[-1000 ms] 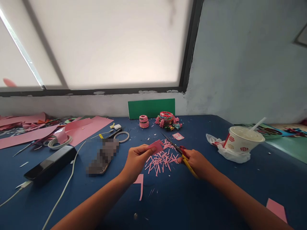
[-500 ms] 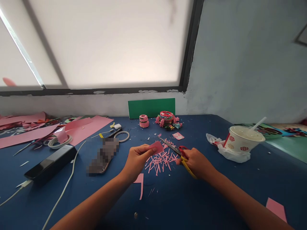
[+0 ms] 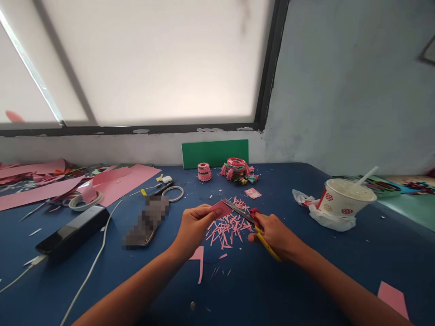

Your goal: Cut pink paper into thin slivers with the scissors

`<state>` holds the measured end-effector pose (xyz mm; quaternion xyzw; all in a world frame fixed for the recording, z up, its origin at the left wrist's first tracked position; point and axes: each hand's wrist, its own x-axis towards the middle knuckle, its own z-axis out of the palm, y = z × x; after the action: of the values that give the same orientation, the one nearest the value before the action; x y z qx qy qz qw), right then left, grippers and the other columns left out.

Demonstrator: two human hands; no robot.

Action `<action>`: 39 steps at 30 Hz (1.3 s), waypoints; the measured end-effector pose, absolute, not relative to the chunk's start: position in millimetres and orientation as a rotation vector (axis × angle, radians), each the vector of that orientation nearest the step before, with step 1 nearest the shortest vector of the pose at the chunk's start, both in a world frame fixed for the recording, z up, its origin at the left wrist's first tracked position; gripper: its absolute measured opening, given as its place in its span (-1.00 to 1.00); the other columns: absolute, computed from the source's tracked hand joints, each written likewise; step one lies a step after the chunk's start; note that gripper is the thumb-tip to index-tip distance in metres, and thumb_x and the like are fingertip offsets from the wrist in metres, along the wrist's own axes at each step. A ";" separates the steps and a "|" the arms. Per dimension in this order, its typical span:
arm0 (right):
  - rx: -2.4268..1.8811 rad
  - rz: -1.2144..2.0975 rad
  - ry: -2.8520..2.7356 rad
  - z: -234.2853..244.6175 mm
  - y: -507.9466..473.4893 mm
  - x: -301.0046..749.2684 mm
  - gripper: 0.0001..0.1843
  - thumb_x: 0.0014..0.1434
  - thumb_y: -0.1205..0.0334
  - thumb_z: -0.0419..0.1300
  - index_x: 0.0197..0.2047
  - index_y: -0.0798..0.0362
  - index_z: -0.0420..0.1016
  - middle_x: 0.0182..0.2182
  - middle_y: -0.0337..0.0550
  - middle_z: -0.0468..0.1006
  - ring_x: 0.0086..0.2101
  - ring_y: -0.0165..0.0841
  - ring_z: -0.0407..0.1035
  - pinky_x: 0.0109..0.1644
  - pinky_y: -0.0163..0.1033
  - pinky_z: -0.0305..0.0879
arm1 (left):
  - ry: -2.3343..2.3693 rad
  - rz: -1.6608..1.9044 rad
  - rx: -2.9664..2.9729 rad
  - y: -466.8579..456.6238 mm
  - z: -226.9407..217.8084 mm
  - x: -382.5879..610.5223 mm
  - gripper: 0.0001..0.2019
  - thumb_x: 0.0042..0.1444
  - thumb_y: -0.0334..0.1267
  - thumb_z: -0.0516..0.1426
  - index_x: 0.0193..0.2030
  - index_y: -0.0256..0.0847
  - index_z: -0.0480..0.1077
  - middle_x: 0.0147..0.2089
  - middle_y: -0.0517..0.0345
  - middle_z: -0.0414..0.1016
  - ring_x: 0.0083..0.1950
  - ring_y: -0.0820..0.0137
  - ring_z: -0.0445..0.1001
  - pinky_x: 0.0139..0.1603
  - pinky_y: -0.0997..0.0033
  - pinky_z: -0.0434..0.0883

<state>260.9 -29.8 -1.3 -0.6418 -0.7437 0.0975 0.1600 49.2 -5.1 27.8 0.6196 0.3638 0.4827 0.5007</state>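
Note:
Between thumb and fingers, my left hand pinches a small piece of pink paper. My right hand grips scissors with red and yellow handles. The blades point up and left, their tips at the right edge of the pink paper. Below the blades lies a loose heap of thin pink paper strips on the blue table. An L-shaped pink paper scrap rests nearer to me, beside my left wrist.
On the left are a black power bank with white cables, a blurred phone, tape rolls and pink sheets. Pink ring stacks and a colourful ring bundle stand at the back. A lidded cup is at right.
The scissor blades have closed up and sit against the paper's edge. A small pink cutting now lies on the table below the strip heap. My left hand has barely moved.

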 end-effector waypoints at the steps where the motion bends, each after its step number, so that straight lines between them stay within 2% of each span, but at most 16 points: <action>1: -1.836 0.271 -2.142 -1.0 -30.3 259.8 -0.57 0.04 -0.19 0.02 -0.48 0.02 0.32 -0.47 -0.10 0.48 -0.41 -0.21 0.29 -0.42 -0.26 0.08 | 0.874 1.168 1.513 -5.3 27.7 49.3 -0.78 -0.08 -0.13 0.21 -0.45 -0.27 0.55 -0.42 0.11 0.45 -0.39 0.43 0.32 -0.40 0.49 0.23; 6: -1.800 0.266 -2.165 -0.2 -29.0 264.5 -0.52 0.15 -0.15 -0.10 -0.53 0.00 0.37 -0.56 -0.15 0.45 -0.47 -0.26 0.31 -0.45 -0.28 0.01 | 0.893 1.184 1.537 -4.7 26.3 49.5 -0.79 -0.06 -0.14 0.21 -0.46 -0.25 0.55 -0.43 0.13 0.44 -0.41 0.46 0.31 -0.44 0.51 0.20; 11: -1.830 0.222 -2.150 -0.2 -26.7 271.9 -0.51 0.02 -0.27 0.00 -0.45 0.02 0.32 -0.49 -0.13 0.47 -0.44 -0.23 0.30 -0.44 -0.28 0.07 | 0.911 1.182 1.550 -5.9 28.0 49.2 -0.78 -0.05 -0.13 0.20 -0.43 -0.25 0.55 -0.41 0.11 0.45 -0.40 0.44 0.33 -0.44 0.50 0.21; 16: -1.839 0.177 -2.207 -2.0 -27.0 271.0 -0.46 0.00 -0.31 0.00 -0.38 0.05 0.34 -0.44 -0.07 0.46 -0.40 -0.19 0.30 -0.42 -0.25 0.09 | 0.919 1.174 1.587 -6.6 28.0 47.8 -0.77 -0.03 -0.12 0.18 -0.40 -0.25 0.55 -0.39 0.09 0.46 -0.37 0.42 0.34 -0.41 0.49 0.23; 21: -1.828 0.097 -2.236 -6.5 -25.0 270.9 -0.51 0.09 -0.22 -0.04 -0.48 0.05 0.35 -0.48 -0.09 0.47 -0.45 -0.23 0.30 -0.42 -0.25 0.07 | 0.919 1.169 1.648 -4.9 26.1 47.0 -0.77 -0.02 -0.13 0.18 -0.38 -0.25 0.55 -0.39 0.09 0.46 -0.37 0.42 0.34 -0.41 0.49 0.24; 24: -1.744 0.213 -2.207 -7.6 -22.5 274.4 -0.51 0.18 -0.11 -0.14 -0.54 0.03 0.35 -0.57 -0.15 0.45 -0.52 -0.31 0.30 -0.45 -0.27 0.06 | 0.935 1.171 1.650 -4.8 26.5 47.7 -0.77 -0.03 -0.12 0.18 -0.39 -0.26 0.55 -0.40 0.10 0.45 -0.37 0.42 0.35 -0.41 0.50 0.24; 27: -1.768 0.288 -2.154 -5.0 -21.6 277.6 -0.52 0.13 -0.16 -0.10 -0.55 0.03 0.29 -0.61 -0.17 0.43 -0.56 -0.32 0.27 -0.49 -0.29 0.04 | 0.942 1.175 1.652 -5.3 26.7 48.2 -0.77 -0.03 -0.13 0.18 -0.40 -0.25 0.55 -0.40 0.11 0.45 -0.38 0.43 0.35 -0.41 0.50 0.24; 33: -1.845 0.110 -2.179 0.4 -25.6 276.8 -0.48 -0.02 -0.32 -0.01 -0.48 0.02 0.23 -0.47 -0.08 0.45 -0.42 -0.19 0.30 -0.43 -0.24 0.11 | 0.935 1.144 1.736 -4.3 26.7 46.6 -0.79 -0.03 -0.14 0.19 -0.38 -0.22 0.56 -0.43 0.12 0.44 -0.41 0.45 0.34 -0.44 0.51 0.25; 39: -1.778 -0.090 -2.252 -1.4 -26.1 276.1 -0.49 0.00 -0.31 -0.02 -0.50 0.01 0.19 -0.50 -0.12 0.43 -0.47 -0.24 0.29 -0.38 -0.21 0.16 | 0.911 1.063 1.918 -5.2 29.7 43.4 -0.79 0.02 -0.13 0.15 -0.31 -0.16 0.56 -0.38 0.09 0.46 -0.38 0.43 0.37 -0.40 0.50 0.28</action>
<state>276.1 -26.1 -1.4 -0.6137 -0.7772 -0.0312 0.1352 43.4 -5.2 29.7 0.7491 0.3556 0.4152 0.3741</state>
